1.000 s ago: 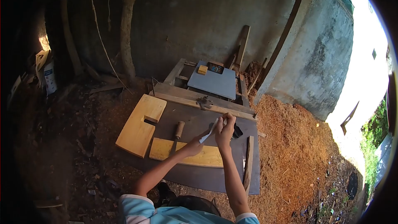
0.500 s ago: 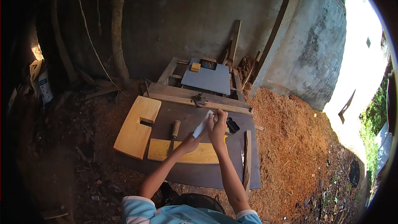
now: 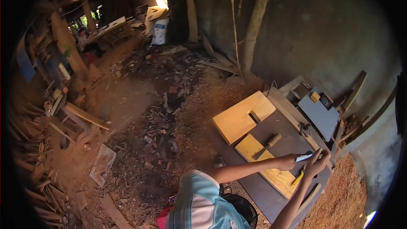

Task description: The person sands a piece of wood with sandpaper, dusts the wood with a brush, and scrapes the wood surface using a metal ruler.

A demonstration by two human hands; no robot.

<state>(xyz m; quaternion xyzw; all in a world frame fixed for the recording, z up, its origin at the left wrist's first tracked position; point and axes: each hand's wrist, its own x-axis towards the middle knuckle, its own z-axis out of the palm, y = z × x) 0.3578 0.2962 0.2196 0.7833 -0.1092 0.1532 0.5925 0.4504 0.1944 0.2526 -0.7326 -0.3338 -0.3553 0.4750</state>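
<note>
My left hand (image 3: 288,161) is closed on the near end of a flat whitish strip (image 3: 303,157), whose exact kind I cannot make out. At the other end of the strip, my right hand (image 3: 316,164) has its fingers curled round it. Both hands are above the dark worktable (image 3: 280,188). Below them lies a yellowish board (image 3: 271,170), with a wooden-handled chisel (image 3: 274,140) resting across it. A yellow handle-like thing (image 3: 298,179) shows beside my right wrist. Farther left on the table is a wide notched board (image 3: 237,121).
A wooden beam (image 3: 288,106) edges the table's far side, with a small dark metal tool (image 3: 304,128) on it. Beyond stands a grey panel (image 3: 318,112) bearing a yellow block (image 3: 315,97). Wood scraps (image 3: 42,161) pile up at far left; shavings (image 3: 339,195) cover the ground at right.
The view has swung left, so the table now appears at lower right and the yard and wood pile show. Both hands still hold the whitish strip over the table.
</note>
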